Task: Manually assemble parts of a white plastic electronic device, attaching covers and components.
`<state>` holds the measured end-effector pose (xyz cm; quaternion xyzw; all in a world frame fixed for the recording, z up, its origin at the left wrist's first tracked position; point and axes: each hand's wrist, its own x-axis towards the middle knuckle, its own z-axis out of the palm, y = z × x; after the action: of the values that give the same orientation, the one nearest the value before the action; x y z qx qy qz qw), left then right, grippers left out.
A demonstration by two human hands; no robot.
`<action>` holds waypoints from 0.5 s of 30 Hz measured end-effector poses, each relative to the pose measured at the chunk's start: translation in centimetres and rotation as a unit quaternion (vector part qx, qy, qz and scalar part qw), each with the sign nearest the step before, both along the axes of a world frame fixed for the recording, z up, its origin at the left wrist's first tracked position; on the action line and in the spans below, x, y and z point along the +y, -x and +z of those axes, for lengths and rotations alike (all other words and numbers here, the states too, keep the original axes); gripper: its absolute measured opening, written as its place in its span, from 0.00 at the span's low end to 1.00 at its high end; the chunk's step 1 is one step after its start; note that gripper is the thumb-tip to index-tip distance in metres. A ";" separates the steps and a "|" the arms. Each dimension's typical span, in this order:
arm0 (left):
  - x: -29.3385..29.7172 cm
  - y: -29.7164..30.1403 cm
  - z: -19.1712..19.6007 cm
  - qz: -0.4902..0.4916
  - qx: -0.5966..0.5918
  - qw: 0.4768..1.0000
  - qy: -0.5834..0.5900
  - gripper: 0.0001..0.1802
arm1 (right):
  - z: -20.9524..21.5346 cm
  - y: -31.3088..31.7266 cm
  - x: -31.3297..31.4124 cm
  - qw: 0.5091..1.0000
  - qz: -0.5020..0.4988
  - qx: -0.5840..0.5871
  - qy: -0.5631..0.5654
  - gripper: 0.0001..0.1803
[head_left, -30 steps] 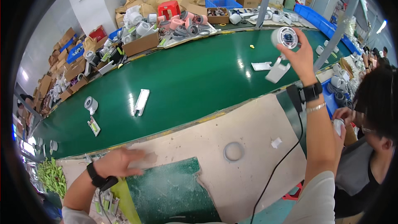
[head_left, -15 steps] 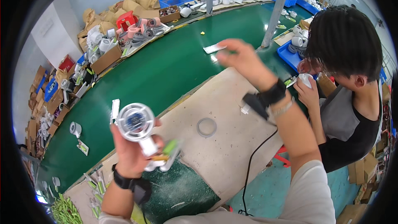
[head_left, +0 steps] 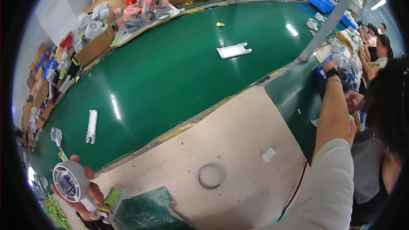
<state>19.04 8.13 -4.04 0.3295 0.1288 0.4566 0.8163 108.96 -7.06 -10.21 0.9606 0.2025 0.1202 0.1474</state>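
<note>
My left hand [head_left: 94,195], at the lower left, is wrapped round a white handheld fan housing [head_left: 79,173]. A small circuit board shows behind the housing's round spoked front, and its short handle points down right. Beside the handle is a green battery cell [head_left: 113,197] in a pale handle piece. My right arm stretches to the far right, where my right hand [head_left: 330,65] is at a blue tray [head_left: 321,71] of white and grey fan parts; its fingers are too small and partly hidden to read. A grey ring [head_left: 198,177] lies on the tan board [head_left: 238,132].
Across the green conveyor belt [head_left: 170,64] lie white handle shells [head_left: 233,50] and a yellow scrap [head_left: 220,24]. A metal post [head_left: 328,23] rises near my right arm. A co-worker [head_left: 385,106] sits close at right. Boxes and fan parts line the far side.
My right hand has moved from over the belt to the tray at far right. My left hand, still holding the fan housing, now appears lower and further left as the view has shifted.
</note>
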 end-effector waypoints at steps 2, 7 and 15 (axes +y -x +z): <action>0.7 -0.1 -0.8 0.012 -0.003 1.000 -0.025 0.42 | -0.9 -1.5 -0.8 0.995 0.012 -0.018 0.097 0.19; -2.2 -0.5 0.1 0.111 0.091 0.989 -0.031 0.42 | -3.3 8.4 2.8 0.972 -0.026 0.054 -0.225 0.15; -5.5 -1.9 3.3 0.025 0.032 0.999 -0.007 0.47 | 7.4 34.8 11.4 0.897 0.362 0.024 -0.252 0.10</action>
<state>20.98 2.61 -0.78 0.3463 0.1598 0.4674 0.7975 74.19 4.35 -2.84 0.8285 0.5027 0.1890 -0.1586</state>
